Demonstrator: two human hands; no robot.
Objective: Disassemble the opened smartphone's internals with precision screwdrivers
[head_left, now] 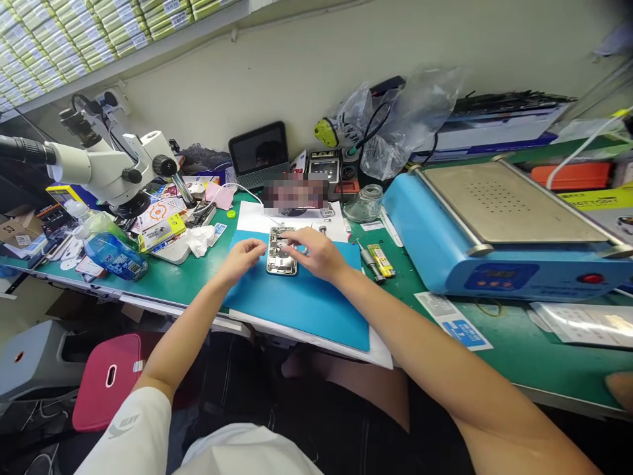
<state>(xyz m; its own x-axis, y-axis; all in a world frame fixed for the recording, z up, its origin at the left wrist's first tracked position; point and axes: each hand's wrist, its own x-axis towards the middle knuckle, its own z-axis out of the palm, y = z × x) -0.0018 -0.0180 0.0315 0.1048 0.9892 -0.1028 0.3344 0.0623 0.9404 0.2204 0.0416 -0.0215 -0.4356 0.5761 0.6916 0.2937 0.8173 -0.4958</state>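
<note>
Mat: in front of my hands, the blue mat (306,303) spreads toward me as far as the front edge of the bench (168,280); I have broad, flat room on this side.
Left hand: my left hand (243,259) is just beside the phone, fingers curled in and thumb close against them; I can't tell whether something small is pinched there.
Right hand: my right hand (319,251) reaches over the phone's right side, thumb and forefinger parted; I can't make out anything between them, or whether they touch.
Phone: it lies between my hands, the phone (281,264), flat on the mat.
Phone work: it's opened up, inner parts bared; no cover is on it, so I judge it unfinished, but can't tell how much remains.
Tool: right of my right hand, the tool (370,264) lies beside a yellow packet (381,259).
Machine: farther right, the blue machine (494,264) walls off that side.
Tissue: beyond my left hand, a crumpled tissue (200,241) and clutter narrow the room.
Sheet: beyond the phone, a white sheet (247,214).
Tablet: farthest, the tablet (260,155) stands near the wall.
</note>
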